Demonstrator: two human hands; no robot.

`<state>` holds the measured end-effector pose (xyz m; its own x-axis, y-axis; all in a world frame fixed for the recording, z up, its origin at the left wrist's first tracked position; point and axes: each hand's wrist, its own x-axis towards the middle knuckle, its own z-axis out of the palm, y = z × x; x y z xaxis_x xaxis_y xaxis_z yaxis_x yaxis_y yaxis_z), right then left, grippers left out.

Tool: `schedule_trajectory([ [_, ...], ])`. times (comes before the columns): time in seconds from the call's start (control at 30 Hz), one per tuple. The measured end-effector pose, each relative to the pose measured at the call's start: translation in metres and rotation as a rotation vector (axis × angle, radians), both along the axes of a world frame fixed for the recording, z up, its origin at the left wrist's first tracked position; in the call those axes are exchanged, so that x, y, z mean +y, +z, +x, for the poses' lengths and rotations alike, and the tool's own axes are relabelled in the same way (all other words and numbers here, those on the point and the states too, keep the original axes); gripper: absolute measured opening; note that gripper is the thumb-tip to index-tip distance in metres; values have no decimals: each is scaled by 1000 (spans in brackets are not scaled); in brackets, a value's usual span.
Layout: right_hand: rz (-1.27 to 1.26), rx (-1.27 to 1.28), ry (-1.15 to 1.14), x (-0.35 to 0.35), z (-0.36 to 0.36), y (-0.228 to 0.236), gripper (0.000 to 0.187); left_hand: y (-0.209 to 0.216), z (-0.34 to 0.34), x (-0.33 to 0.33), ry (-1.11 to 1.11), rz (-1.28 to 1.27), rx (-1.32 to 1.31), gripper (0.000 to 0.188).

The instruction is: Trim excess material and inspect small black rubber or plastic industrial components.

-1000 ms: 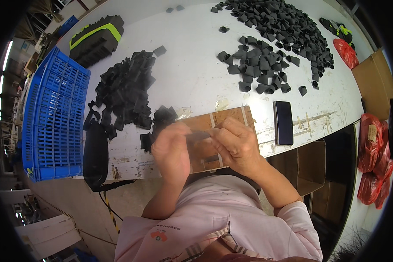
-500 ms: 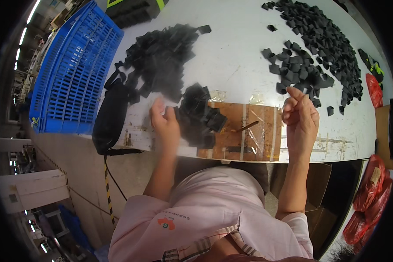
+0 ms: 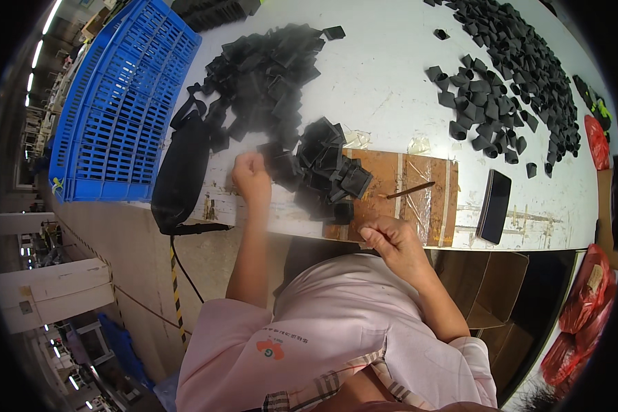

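At the left, my left hand [image 3: 251,177] is closed, its fingertips at the edge of a flat black piece [image 3: 279,165] that it appears to grip. That piece lies against a loose heap of black folded pieces [image 3: 321,154]. My right hand [image 3: 396,246] is at the table's front edge with thumb and forefinger pinched together; whatever they hold, if anything, is too small to make out. Beyond it, a thin brown stick [image 3: 412,190] rests on a brown board [image 3: 434,223] covered in clear tape.
A larger black heap [image 3: 268,82] lies farther back, near a blue crate [image 3: 117,110] and a long black bag [image 3: 180,175]. Many small black tubular pieces [image 3: 477,103] spread over the far right. A phone [image 3: 494,206] lies right of the board. Red bags [image 3: 584,295] hang beyond.
My right hand has moved left and down to the table's front edge, uncovering the phone. The left hand has curled closed beside the black heap. The view has shifted slightly.
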<state>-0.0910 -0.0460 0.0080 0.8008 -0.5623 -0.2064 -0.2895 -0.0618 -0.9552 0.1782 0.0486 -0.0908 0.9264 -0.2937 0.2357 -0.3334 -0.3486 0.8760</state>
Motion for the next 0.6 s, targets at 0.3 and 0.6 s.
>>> schedule_trajectory([
  [0.3,-128,-191,-189,5,21,4,24,90,-118,-27,-415,-557,1063,4],
  [0.6,913,-454,-328,-12,-16,15,16,112,-145,-33,-849,-488,1261,21],
])
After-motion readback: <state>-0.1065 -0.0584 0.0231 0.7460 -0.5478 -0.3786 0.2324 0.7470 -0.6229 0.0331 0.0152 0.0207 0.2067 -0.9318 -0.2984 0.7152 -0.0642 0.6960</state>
